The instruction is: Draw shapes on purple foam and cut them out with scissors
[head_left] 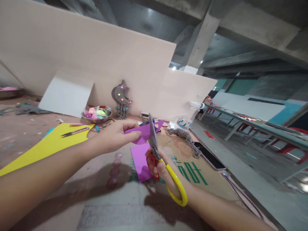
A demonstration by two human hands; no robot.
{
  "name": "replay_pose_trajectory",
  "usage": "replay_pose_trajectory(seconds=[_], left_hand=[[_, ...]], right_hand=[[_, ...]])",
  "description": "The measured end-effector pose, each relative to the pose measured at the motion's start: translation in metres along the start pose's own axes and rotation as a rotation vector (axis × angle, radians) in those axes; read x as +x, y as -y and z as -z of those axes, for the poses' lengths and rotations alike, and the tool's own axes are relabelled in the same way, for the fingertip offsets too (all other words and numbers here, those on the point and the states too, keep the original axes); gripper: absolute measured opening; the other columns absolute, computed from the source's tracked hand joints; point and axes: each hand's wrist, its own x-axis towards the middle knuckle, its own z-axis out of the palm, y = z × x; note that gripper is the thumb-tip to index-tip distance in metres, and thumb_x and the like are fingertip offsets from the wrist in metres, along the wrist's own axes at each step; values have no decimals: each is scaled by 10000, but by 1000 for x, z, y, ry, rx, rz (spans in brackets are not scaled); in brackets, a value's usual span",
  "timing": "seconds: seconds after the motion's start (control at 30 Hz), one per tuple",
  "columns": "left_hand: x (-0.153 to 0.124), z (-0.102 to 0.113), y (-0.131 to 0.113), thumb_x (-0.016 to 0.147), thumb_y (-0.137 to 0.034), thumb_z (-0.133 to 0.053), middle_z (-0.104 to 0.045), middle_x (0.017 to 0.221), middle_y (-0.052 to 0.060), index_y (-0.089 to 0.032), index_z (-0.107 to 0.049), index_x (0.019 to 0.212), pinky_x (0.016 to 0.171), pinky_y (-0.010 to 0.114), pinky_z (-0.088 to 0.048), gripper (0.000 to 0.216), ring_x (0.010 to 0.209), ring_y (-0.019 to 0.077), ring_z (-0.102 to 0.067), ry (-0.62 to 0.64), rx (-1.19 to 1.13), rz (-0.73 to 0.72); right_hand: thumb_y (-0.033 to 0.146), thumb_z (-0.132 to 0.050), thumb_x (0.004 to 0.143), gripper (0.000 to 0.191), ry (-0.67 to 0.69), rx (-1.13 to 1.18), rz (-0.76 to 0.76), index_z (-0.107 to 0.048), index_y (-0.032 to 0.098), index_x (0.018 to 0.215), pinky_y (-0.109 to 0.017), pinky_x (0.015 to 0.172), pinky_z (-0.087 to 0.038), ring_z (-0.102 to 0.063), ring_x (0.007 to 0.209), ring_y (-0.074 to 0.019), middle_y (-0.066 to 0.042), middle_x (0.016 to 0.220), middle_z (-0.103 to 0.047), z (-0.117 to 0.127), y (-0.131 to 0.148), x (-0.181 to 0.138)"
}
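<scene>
My left hand (117,136) pinches a piece of purple paper (143,132) above the table, thumb on the near face. My right hand (166,175) grips a pair of scissors (154,141) with a yellow and a red handle loop. The scissor blades point up and lie across the purple paper, apart at their tips. Below, a second purple sheet (140,162) lies flat on the table, partly hidden by my right hand. At left, a yellow sheet (53,142) carries a pair of thread snips (75,132).
A metal bowl (96,120) of coloured clay stands behind my left hand. A grey moon ornament (121,94) leans against the board. Grey yarn (184,136), a phone (209,156) and a clear plastic bucket (190,117) are on the right. The table edge runs beyond the phone.
</scene>
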Motion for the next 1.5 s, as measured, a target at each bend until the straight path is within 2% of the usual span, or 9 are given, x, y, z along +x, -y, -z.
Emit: replay_pose_trajectory(seconds=[0.1, 0.37, 0.5, 0.9, 1.1, 1.2, 1.3, 1.4, 1.5], left_hand=[[0, 0, 0, 850, -291, -569, -581, 747, -49, -187, -624, 763, 683, 232, -384, 146, 742, 126, -539, 2, 25, -4], [0, 3, -3, 857, -344, -579, -593, 757, -44, -192, -630, 768, 689, 242, -391, 183, 751, 141, -546, -17, 121, 24], [0, 5, -3, 866, -402, -576, -594, 761, -39, -194, -642, 793, 660, 249, -377, 230, 739, 149, -539, -34, 161, 64], [1, 7, -4, 864, -472, -567, -597, 716, -19, -193, -658, 751, 615, 261, -368, 315, 689, 163, -542, -81, 225, 59], [2, 8, -4, 857, -427, -605, -626, 697, -26, -196, -666, 745, 602, 243, -398, 264, 652, 143, -569, -103, 143, 54], [3, 7, -2, 861, -486, -633, -679, 748, -8, -192, -664, 787, 637, 251, -460, 305, 687, 155, -624, -111, 71, 93], [5, 1, 3, 853, -544, -659, -731, 841, 27, -190, -674, 886, 719, 289, -529, 356, 769, 183, -682, -43, -49, 104], [5, -8, 9, 861, -500, -676, -727, 831, 40, -178, -675, 867, 756, 316, -554, 322, 789, 187, -688, 38, -108, 50], [5, -16, 12, 878, -451, -665, -733, 833, 53, -164, -673, 850, 767, 320, -565, 288, 789, 182, -690, -22, -148, 41]], right_hand=[[750, -482, 907, 577, -24, -6, 6, -509, 213, 1118, -263, 544, -355, -366, 666, -134, -6, 858, -416, 0, -1, 0], [751, -477, 909, 615, -22, -15, -42, -521, 188, 1152, -259, 515, -352, -360, 587, -125, 36, 717, -397, 0, -3, -2], [749, -487, 906, 618, -28, 7, -46, -516, 185, 1156, -258, 508, -346, -355, 576, -121, 40, 711, -399, 1, -4, -1], [749, -492, 904, 605, -26, 52, -51, -511, 189, 1134, -248, 500, -307, -325, 550, -100, 63, 700, -369, 0, -8, -1], [727, -509, 913, 577, -14, 68, -70, -512, 199, 1146, -239, 487, -306, -319, 544, -99, 63, 701, -372, 1, -11, -2], [723, -534, 903, 569, -12, 143, -70, -512, 203, 1131, -237, 489, -284, -307, 543, -95, 69, 697, -355, -1, -12, -1], [701, -560, 905, 540, -33, 241, -59, -507, 210, 1123, -237, 498, -271, -290, 555, -92, 66, 721, -340, -3, -12, -1], [679, -554, 922, 512, -55, 259, -44, -507, 213, 1129, -243, 508, -278, -302, 565, -94, 59, 742, -347, -4, -12, -1], [668, -550, 932, 497, -53, 262, -36, -508, 214, 1129, -244, 510, -277, -307, 567, -95, 58, 744, -350, -4, -13, -1]])
